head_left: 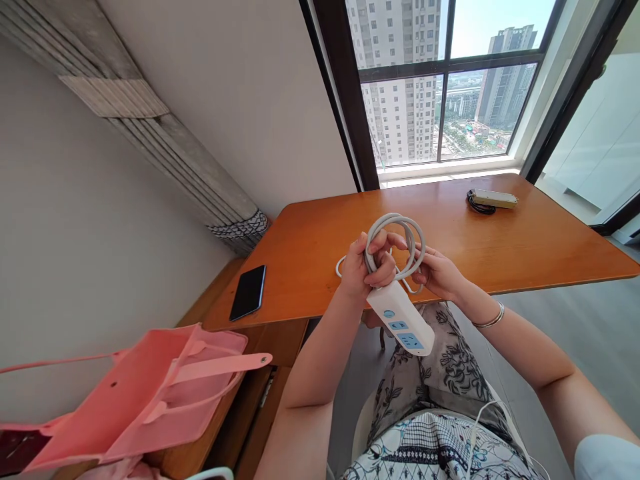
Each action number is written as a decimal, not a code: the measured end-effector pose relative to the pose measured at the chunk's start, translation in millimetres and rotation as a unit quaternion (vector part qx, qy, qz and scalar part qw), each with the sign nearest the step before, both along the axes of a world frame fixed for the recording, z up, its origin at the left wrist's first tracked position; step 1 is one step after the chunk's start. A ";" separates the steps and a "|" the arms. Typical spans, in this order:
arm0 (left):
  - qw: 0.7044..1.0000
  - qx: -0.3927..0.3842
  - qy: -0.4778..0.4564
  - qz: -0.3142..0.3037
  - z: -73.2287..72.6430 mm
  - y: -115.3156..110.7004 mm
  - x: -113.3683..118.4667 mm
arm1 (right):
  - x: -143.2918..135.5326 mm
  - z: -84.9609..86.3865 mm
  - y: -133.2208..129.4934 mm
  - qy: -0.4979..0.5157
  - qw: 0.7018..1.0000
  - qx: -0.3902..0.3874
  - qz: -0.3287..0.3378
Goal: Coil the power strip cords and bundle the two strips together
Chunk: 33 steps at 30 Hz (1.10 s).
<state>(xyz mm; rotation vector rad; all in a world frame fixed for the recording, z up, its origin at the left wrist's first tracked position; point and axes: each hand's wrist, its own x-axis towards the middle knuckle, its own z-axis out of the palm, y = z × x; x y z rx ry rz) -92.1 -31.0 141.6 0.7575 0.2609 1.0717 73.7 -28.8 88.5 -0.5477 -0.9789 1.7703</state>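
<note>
A white power strip (400, 320) with blue socket faces hangs tilted over my lap, just off the table's front edge. Its pale cable is wound into loose loops (395, 217) above it. My left hand (369, 265) has its fingers wrapped round the left side of these loops, close to the strip's upper end. On the right side of the coil, my right hand (437, 272) grips the cable between thumb and fingers. A further bit of cable sticks out left of my left hand, over the tabletop.
The brown wooden table (320, 233) reaches to the window. A black phone (249, 293) lies at its left edge. Toward the far right rests a small cream-coloured bar (494, 199) with a black cord. An open pink bag (200, 400) stands at lower left.
</note>
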 end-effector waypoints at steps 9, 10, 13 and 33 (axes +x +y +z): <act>0.999 0.043 0.009 0.024 2.0 -0.9 0.4 | 4.2 6.0 -7.1 0.022 0.999 -0.023 0.036; 0.998 0.051 0.005 0.021 2.5 -1.4 0.7 | 3.9 6.3 -6.7 0.030 0.998 -0.025 0.043; 0.999 0.051 0.002 0.017 2.4 -1.4 1.1 | 2.2 5.8 -4.6 0.044 0.998 -0.009 0.036; 0.995 0.040 0.084 -0.041 -2.0 -3.4 5.1 | 4.3 11.4 -0.3 -0.038 0.999 0.026 -0.012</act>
